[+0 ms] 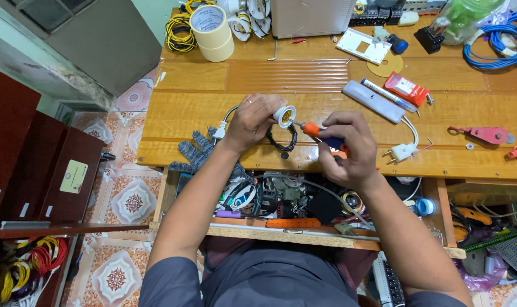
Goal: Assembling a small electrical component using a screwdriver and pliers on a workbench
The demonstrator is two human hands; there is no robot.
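The left hand [251, 120] gripped a white lamp socket [284, 116] near the workbench's [224, 108] front edge. The right hand [349, 149] clasped an orange-handled screwdriver [321, 135], tip apparently inside the socket.

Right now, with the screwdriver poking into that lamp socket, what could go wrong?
1. The screwdriver tip sits inside the white lamp socket that the left hand holds in the air; a slip could jab the fingers.
2. The black wire loops loosely under the socket and might snag.
3. The open drawer below could swallow a dropped screw.
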